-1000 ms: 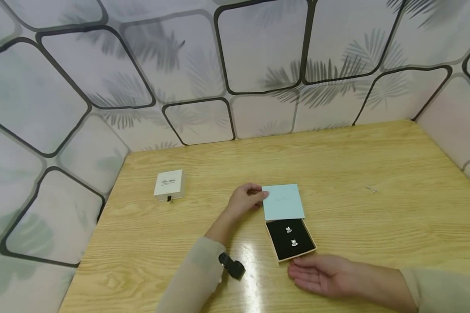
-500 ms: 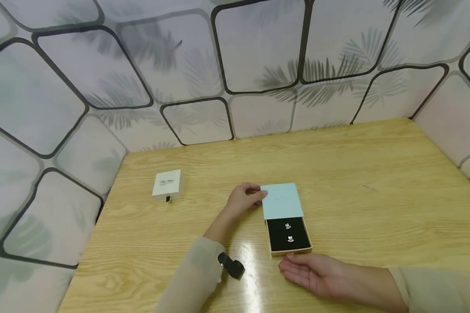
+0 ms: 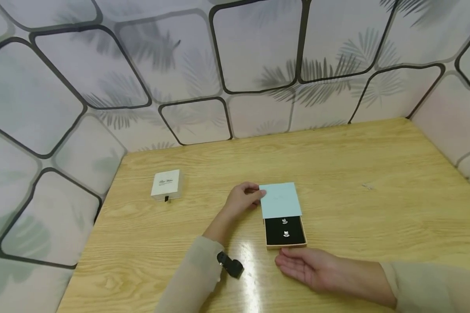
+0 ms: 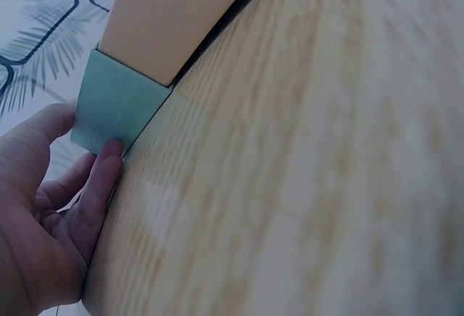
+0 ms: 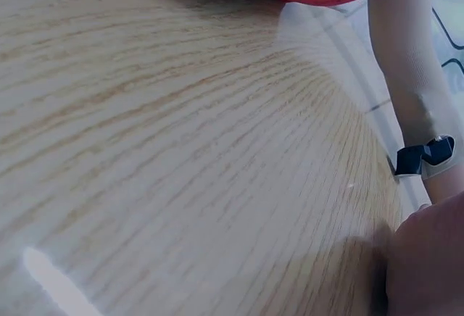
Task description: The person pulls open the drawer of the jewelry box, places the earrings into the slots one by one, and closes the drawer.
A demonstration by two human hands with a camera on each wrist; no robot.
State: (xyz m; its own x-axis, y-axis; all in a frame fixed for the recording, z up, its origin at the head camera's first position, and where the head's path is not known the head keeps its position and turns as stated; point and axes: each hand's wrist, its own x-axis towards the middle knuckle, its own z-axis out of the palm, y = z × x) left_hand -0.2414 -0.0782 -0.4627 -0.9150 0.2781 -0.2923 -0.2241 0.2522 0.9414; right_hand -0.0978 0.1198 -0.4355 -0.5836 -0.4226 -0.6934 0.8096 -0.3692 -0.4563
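"What's there, left to right?"
"A white square cardboard box (image 3: 166,183); the left hand (image 3: 240,200), pinching the left edge of a pale-blue square cardboard sleeve (image 3: 280,201)."
"And the tan, black-lined tray (image 3: 274,247)?"
"It juts nearward; the right hand (image 3: 311,267), fingers extended, meets its near edge."

Tray (image 3: 286,247): slid deeper into the blue sleeve (image 3: 280,201), now lined up with it rather than skewed.
Upper silver ornament (image 3: 284,221): closer to the sleeve's edge.
Right hand (image 3: 311,267): farther forward and left.
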